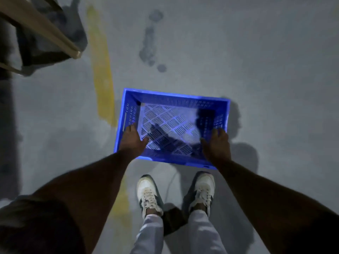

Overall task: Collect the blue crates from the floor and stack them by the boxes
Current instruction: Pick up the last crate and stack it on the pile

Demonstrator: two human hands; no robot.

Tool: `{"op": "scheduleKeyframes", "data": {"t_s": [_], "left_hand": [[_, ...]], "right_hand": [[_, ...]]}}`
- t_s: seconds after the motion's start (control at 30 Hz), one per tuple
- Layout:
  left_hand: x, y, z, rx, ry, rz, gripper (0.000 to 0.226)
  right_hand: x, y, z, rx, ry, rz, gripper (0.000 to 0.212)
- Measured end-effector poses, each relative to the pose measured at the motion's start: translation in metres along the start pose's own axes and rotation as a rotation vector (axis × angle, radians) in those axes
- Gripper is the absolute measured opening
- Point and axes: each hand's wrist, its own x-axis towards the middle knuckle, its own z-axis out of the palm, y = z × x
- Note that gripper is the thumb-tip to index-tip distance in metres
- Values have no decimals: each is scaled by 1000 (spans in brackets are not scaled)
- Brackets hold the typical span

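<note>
One empty blue crate [176, 99] with a slotted bottom is right in front of my feet, over the grey floor. My left hand [133, 139] grips its left rim near the front corner, thumb inside the crate. My right hand [217, 143] grips the right rim in the same way, thumb inside. Both arms reach down to it. The frame does not show whether the crate rests on the floor or is lifted. No other crates or boxes are in view.
A metal frame or rail [45, 33] juts in at the top left above a dark shape. A worn yellow line [101, 70] runs along the floor left of the crate. Dark stains [150, 46] mark the floor beyond. My shoes [148, 193] stand just behind the crate.
</note>
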Motion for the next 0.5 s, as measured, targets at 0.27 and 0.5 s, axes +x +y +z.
{"op": "scheduleKeyframes", "data": {"t_s": [0.27,0.5], "left_hand": [[59,-34,56,36,142,-27,73],[88,-47,64,-106,180,-336,58]], "right_hand": [[59,35,62,-167,113,85,61],[64,39,77,-230,167,281,37]]}}
